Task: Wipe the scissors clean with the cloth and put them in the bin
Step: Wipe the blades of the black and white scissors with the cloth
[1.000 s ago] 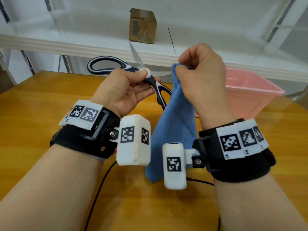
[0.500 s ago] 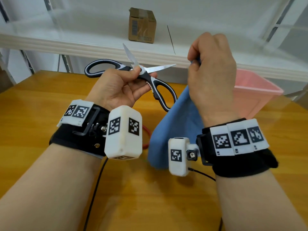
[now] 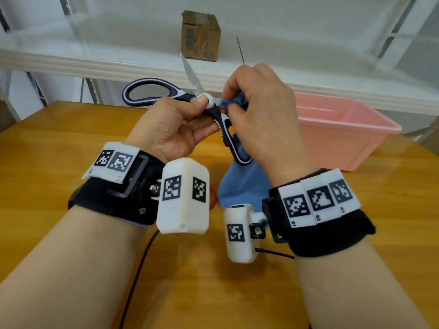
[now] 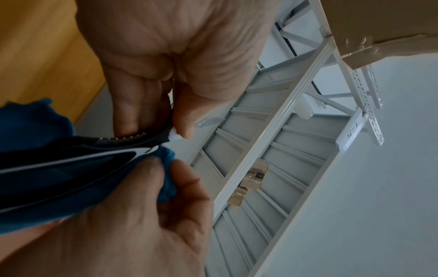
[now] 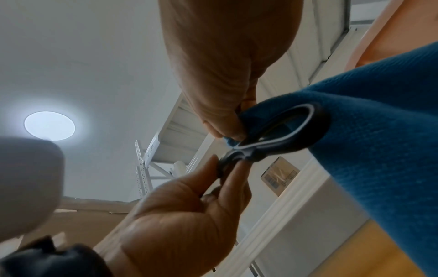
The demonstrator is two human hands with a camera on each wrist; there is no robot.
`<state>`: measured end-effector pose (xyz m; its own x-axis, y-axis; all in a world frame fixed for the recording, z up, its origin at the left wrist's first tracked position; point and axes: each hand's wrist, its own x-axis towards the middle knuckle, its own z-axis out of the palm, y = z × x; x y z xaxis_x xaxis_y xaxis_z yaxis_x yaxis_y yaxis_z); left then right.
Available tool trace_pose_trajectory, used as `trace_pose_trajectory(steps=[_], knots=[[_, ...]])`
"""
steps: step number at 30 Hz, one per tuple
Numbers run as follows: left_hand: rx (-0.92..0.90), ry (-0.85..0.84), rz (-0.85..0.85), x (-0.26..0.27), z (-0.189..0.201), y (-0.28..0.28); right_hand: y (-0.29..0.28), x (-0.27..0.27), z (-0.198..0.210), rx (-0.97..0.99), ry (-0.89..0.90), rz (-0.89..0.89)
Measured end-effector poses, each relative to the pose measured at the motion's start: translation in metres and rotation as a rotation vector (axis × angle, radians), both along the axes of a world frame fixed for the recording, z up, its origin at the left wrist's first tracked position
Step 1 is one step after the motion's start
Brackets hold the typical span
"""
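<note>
Black-and-white handled scissors (image 3: 152, 92) are held open in the air above the wooden table (image 3: 47, 162). My left hand (image 3: 175, 124) pinches them at the white pivot, thumb on top. One blade (image 3: 190, 73) points up and away; the other is hidden under the blue cloth (image 3: 244, 184). My right hand (image 3: 259, 115) pinches the cloth around that blade close to the pivot, and the rest of the cloth hangs down behind the lower handle loop (image 5: 291, 127). In the left wrist view the cloth (image 4: 166, 168) bunches between the right thumb and fingers beside the scissors' pivot (image 4: 174, 134).
A pink plastic bin (image 3: 344, 134) stands on the table to the right, behind my right hand. A white shelf (image 3: 71, 60) runs along the back with a small cardboard box (image 3: 200, 35) on it. Black cables (image 3: 140, 264) trail over the table near me.
My right hand came down from above the blade tip and now pinches the cloth on the blade at the pivot. The scissors tilted, with the free blade pointing more upward.
</note>
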<state>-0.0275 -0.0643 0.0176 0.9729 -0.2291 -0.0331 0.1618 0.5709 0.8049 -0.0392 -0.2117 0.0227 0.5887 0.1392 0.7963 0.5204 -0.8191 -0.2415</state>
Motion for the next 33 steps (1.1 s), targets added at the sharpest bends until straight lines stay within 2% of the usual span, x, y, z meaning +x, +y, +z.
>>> trace_pose_trajectory(steps=[10, 15, 21, 26, 33], knots=[[0.042, -0.081, -0.007, 0.000, -0.002, -0.003, 0.002, -0.004, 0.004, 0.086, 0.207, 0.015], [0.109, -0.095, -0.010, -0.001, -0.003, -0.007, 0.002, -0.005, 0.000, 0.200, 0.195, 0.034], [0.109, -0.079, 0.014, -0.002, -0.003, -0.010, -0.006, -0.002, -0.001, 0.241, 0.173, -0.068], [0.100, -0.075, 0.006, -0.001, -0.004, -0.009, 0.005, -0.007, 0.000, 0.193, 0.166, -0.015], [0.118, -0.103, 0.000, -0.003, -0.002, -0.009, -0.005, -0.004, 0.002, 0.225, 0.119, -0.105]])
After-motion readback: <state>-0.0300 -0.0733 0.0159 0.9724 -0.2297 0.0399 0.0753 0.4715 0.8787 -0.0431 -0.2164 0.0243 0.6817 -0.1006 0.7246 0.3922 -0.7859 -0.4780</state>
